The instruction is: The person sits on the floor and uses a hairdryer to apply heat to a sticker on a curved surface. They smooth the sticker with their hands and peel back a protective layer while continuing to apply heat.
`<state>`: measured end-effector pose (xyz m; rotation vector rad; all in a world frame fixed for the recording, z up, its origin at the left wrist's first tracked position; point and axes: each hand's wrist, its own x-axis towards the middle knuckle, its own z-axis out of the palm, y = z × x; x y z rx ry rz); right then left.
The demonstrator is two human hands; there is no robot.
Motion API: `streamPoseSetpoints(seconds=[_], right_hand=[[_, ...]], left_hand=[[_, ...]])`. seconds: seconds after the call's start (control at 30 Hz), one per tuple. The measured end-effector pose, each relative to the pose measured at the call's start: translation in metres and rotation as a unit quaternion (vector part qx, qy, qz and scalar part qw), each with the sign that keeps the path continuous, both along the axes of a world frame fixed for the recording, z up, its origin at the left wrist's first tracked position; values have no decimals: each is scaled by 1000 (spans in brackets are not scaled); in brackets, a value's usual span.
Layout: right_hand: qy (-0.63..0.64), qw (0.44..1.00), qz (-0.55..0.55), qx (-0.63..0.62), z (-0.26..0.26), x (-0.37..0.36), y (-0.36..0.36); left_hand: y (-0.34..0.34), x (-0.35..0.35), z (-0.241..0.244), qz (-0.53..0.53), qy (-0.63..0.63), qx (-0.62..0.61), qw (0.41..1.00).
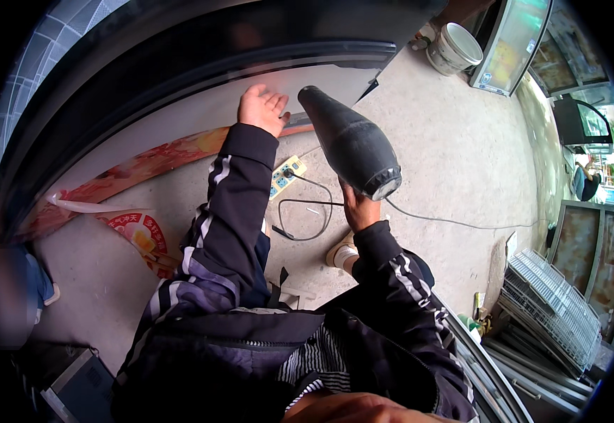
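Note:
My right hand (pixel 359 207) grips the handle of a black hair dryer (pixel 353 135). The dryer's nozzle points up and left, towards a large white panel with black edging (pixel 328 79). Left of the nozzle is my left hand (pixel 262 110), its fingers spread and nothing in them. Whether its fingertips touch the panel I cannot tell. Along the panel's lower border runs a red printed strip (pixel 180 149). A loose sheet with a round red print (pixel 140 230) hangs or lies at its left end.
On the concrete floor lies a pale yellow power strip (pixel 289 177) with a black plug in it and a looped cord (pixel 307 201). A white bucket (pixel 452 50) stands at upper right. Wire racks (pixel 555 306) lean at lower right. Another person (pixel 42 280) is at far left.

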<state>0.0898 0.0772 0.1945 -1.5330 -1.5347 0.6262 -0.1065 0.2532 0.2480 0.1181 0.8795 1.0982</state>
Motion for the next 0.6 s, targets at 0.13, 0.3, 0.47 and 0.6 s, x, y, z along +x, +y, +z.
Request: streamPoseSetpoints(seconds=[0.13,0.3,0.47,0.6], right_hand=[[12,1000,-2,-5,-7,-12,-1],[-44,998,41,27,-9,-15,3],[-190,978,49,64,-14,-3,-1],[-34,998,54,-15,-16,-2,0]], left_hand=[[2,13,-3,-10,38,-10,999],[7,20,-22,-14,84,-36,996],[14,38,-20,-4,95,-83,992],[23,35,-25,-115,-11,-47,992]])
